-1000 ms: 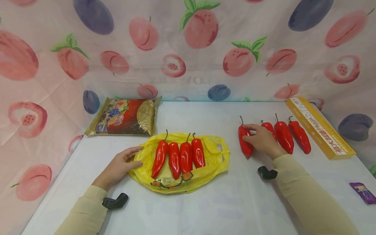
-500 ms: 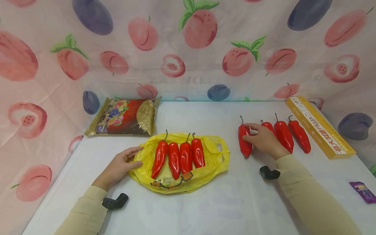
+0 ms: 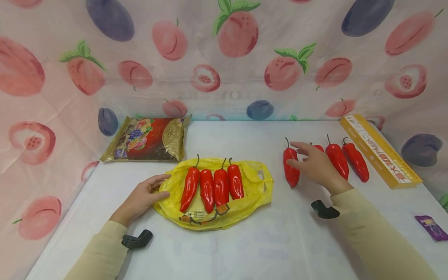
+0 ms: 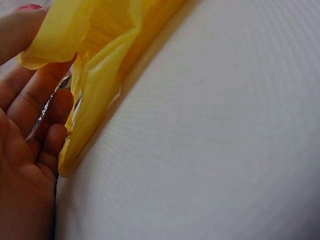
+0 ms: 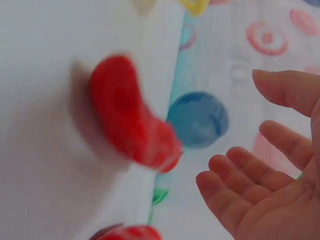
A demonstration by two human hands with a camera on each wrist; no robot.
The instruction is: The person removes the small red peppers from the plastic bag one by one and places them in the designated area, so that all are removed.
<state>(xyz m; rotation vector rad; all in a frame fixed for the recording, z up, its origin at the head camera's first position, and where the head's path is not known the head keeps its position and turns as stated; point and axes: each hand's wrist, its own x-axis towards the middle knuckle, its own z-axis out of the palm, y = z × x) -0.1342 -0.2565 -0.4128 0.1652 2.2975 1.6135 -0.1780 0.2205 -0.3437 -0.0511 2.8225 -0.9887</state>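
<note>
- The long yellow box (image 3: 380,150), at the table's far right edge beyond the right hand (image 3: 316,166), carries a white strip of print along its top; the characters are too small and slanted to read.
- The red and gold snack bag (image 3: 150,139), behind the left hand (image 3: 142,198), shows fruit pictures but no legible words.
- The yellow plastic bag (image 3: 217,212), whose edge the left hand holds, bears a small printed design near its front rim; no letters can be made out.
- The purple wrapper (image 3: 431,227), right of the right forearm, has print too small to read.
</note>
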